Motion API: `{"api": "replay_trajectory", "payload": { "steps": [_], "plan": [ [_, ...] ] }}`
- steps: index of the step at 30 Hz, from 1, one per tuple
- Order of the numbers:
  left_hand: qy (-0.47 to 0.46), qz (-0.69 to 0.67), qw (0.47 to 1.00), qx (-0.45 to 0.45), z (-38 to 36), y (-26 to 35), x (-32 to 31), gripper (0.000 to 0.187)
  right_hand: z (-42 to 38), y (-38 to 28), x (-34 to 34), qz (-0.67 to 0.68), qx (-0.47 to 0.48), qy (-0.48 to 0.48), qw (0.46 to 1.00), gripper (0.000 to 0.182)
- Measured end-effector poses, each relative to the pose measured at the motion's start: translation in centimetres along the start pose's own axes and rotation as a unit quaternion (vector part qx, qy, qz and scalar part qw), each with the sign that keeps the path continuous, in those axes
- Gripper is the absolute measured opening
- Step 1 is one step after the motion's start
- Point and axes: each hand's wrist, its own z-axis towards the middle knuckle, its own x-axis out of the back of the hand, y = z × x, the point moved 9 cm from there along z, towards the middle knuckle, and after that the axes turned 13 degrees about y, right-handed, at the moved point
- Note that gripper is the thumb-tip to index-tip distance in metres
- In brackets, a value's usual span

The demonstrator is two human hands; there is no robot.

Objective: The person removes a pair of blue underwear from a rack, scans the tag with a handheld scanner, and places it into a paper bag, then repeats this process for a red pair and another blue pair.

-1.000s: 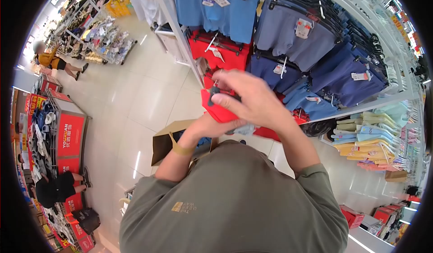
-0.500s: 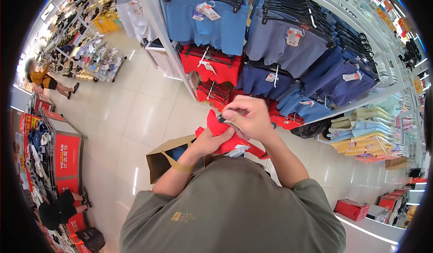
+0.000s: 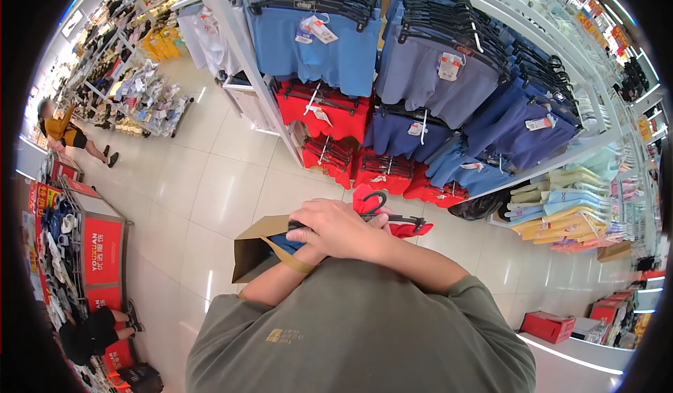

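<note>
A black clip hanger (image 3: pixel 399 219) with its hook upright lies across a bunched red garment (image 3: pixel 410 230) close in front of my chest. My right hand (image 3: pixel 338 226) reaches over from the right, its fingers closed around the hanger's left end. Beneath it, most of my left hand (image 3: pixel 381 220) is hidden; fingertips show against the hanger and red cloth, and it appears to grip the garment from below. A brown paper bag (image 3: pixel 252 253) hangs by its strap on my left forearm, with blue cloth (image 3: pixel 282 243) inside.
Ahead stands a white metal rack (image 3: pixel 245 50) of blue shorts (image 3: pixel 308 46) and red clothes on black hangers. Small pastel clothes (image 3: pixel 561 204) hang to the right. Red-sided bins (image 3: pixel 105 242) line the left, where two people are. Tiled floor (image 3: pixel 210 183) lies between.
My right hand has moved left and down across my left hand, onto the hanger's end. The hanger now shows more, hook up. The red garment is more covered by my hands.
</note>
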Motion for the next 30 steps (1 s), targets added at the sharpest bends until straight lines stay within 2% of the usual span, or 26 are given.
{"api": "replay_trajectory", "payload": {
  "steps": [3,5,7,8,10,11,12,15,17,23,30],
  "plan": [
    [0.057,-0.036,0.997,0.038,-0.1,-0.7,1.6,0.019,-0.6,-3.0,6.9,-0.010,0.073,0.175,0.982,0.025],
    [0.081,-0.081,0.991,0.072,0.3,2.0,2.5,0.019,-1.9,-1.2,11.0,-0.043,0.013,0.167,0.985,0.028],
    [0.085,-0.143,0.980,0.111,0.5,7.3,2.9,0.026,-3.8,1.2,14.5,-0.123,0.005,0.224,0.967,0.023],
    [0.061,-0.191,0.972,0.121,0.7,7.6,2.8,0.032,-5.1,3.7,14.7,-0.114,-0.040,0.196,0.973,0.021],
    [0.048,-0.196,0.972,0.119,0.9,7.4,3.0,0.032,-8.2,8.3,14.0,-0.098,-0.131,0.140,0.977,0.019],
    [0.042,-0.199,0.972,0.117,1.1,7.1,2.9,0.032,-9.0,9.0,13.7,-0.057,-0.167,0.134,0.975,0.018],
    [0.064,-0.191,0.978,0.061,1.5,6.8,2.8,0.035,-9.9,9.5,13.4,-0.015,-0.204,0.128,0.970,0.018],
    [0.024,-0.194,0.972,0.133,1.3,6.7,1.8,0.035,-12.1,11.1,12.9,0.069,-0.273,0.143,0.949,0.019],
    [0.015,-0.193,0.974,0.117,1.5,7.2,1.2,0.035,-13.1,11.9,12.8,0.152,-0.322,0.148,0.923,0.019],
    [-0.005,-0.175,0.978,0.113,2.0,7.1,0.7,0.033,-14.1,13.0,13.0,0.144,-0.342,0.134,0.919,0.019],
    [0.003,-0.190,0.973,0.131,1.7,7.0,1.4,0.031,-12.8,12.4,13.1,0.116,-0.313,0.156,0.930,0.019]
  ]
}}
